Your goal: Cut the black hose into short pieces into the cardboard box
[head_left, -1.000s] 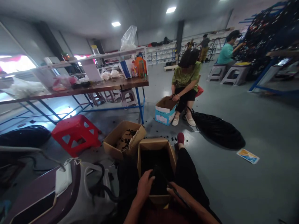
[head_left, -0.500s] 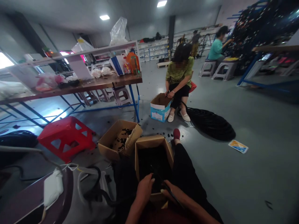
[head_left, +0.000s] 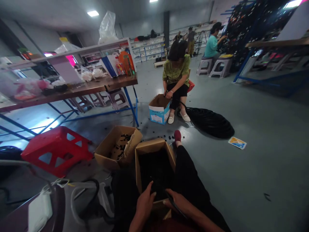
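Observation:
My left hand (head_left: pixel 145 199) is closed, thumb and forefinger pinched over the near end of an open cardboard box (head_left: pixel 138 167) between my legs. What it pinches is dark and lost against the box's black contents (head_left: pixel 156 166). My right hand (head_left: pixel 178 202) is wrapped round a long, thin black object (head_left: pixel 175 206), which runs back under the palm toward the wrist; its kind is not clear. Both hands are close together, their fingertips pointing into the box.
A second cardboard box (head_left: pixel 106 151) with black pieces stands left of mine. Beyond are a red stool (head_left: pixel 58 145) and a blue-legged table (head_left: pixel 96 87). Opposite, a seated person (head_left: pixel 177 71) works over a blue-white box (head_left: pixel 158 115) beside a black tubing coil (head_left: pixel 210 122).
The view has turned slightly right, so the surroundings have shifted left. My hands keep nearly the same pose over the box.

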A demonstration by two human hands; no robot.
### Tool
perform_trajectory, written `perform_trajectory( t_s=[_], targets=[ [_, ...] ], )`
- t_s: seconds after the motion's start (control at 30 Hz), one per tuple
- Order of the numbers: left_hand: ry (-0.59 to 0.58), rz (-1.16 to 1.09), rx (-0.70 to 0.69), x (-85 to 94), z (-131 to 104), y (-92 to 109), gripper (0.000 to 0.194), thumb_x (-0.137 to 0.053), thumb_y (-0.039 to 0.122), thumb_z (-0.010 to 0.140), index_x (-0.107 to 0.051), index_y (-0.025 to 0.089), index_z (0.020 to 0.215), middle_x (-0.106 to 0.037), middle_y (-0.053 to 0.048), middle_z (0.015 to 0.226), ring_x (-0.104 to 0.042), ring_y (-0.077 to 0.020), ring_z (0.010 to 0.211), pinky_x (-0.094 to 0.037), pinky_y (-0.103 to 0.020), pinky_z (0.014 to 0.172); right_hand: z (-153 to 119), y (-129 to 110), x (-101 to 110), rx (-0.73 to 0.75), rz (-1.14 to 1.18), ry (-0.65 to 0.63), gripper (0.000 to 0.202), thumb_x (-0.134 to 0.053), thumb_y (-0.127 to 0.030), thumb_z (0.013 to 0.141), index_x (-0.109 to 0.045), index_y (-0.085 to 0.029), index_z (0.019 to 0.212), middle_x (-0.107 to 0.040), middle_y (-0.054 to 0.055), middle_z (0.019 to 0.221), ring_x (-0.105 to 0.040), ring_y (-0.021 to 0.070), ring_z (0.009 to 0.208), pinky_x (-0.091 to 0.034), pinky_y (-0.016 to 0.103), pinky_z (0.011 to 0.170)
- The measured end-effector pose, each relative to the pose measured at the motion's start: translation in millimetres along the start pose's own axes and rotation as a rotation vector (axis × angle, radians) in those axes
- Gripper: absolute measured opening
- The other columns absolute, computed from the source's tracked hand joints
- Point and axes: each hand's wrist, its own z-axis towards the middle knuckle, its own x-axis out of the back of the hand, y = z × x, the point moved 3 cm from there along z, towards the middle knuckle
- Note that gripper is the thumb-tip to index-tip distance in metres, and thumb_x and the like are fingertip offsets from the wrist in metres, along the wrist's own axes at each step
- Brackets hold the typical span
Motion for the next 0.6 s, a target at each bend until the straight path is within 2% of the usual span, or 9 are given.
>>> perform_trajectory(
  t_s=[0.13,0.27,0.37,0.47,0.6],
  targets=[
    [0.033,-0.019,0.019,3.0,-1,4,0.047,-0.043,0.019,0.092,-0.054,0.012,0.137,-0.065,-0.009,0.132,-0.061,-0.0160,0.122,-0.043,-0.022,0.104,0,1,1,0.011,-0.008,-0.011,0.046,-0.056,-0.035,0.079,-0.061,-0.016,0.120,-0.070,0.014,0.115,-0.067,0.0259,0.103,-0.048,0.032,0.087],
    [0.081,-0.023,-0.003,0.3,2,-2,0.048,-0.040,0.022,0.093,-0.054,0.010,0.138,-0.058,-0.010,0.141,-0.055,-0.0171,0.130,-0.039,-0.026,0.111,3,6,1,0.023,0.010,-0.024,0.044,-0.057,-0.039,0.081,-0.060,-0.018,0.120,-0.070,0.012,0.115,-0.067,0.0248,0.102,-0.048,0.032,0.086],
    [0.117,-0.040,-0.060,-3.3,8,-9,0.050,-0.040,0.023,0.093,-0.052,0.009,0.140,-0.055,-0.010,0.145,-0.051,-0.0167,0.134,-0.036,-0.027,0.115,7,13,-1,0.039,0.035,-0.045,0.044,-0.057,-0.041,0.083,-0.059,-0.020,0.121,-0.071,0.009,0.112,-0.068,0.0234,0.099,-0.050,0.031,0.084],
    [0.154,-0.052,-0.110,-4.5,11,-10,0.048,-0.043,0.024,0.093,-0.056,0.008,0.135,-0.060,-0.012,0.139,-0.057,-0.0184,0.129,-0.041,-0.031,0.113,8,15,-4,0.070,0.070,-0.069,0.045,-0.057,-0.042,0.085,-0.059,-0.018,0.123,-0.071,0.010,0.113,-0.068,0.0227,0.099,-0.052,0.032,0.083],
    [0.183,-0.002,-0.202,-4.8,10,-6,0.041,-0.046,0.022,0.093,-0.061,0.008,0.128,-0.066,-0.014,0.130,-0.062,-0.0229,0.121,-0.047,-0.038,0.107,7,18,-6,0.042,-0.004,-0.022,0.046,-0.061,-0.039,0.084,-0.059,-0.018,0.125,-0.071,0.011,0.112,-0.067,0.0241,0.100,-0.052,0.036,0.086]
  ],
)
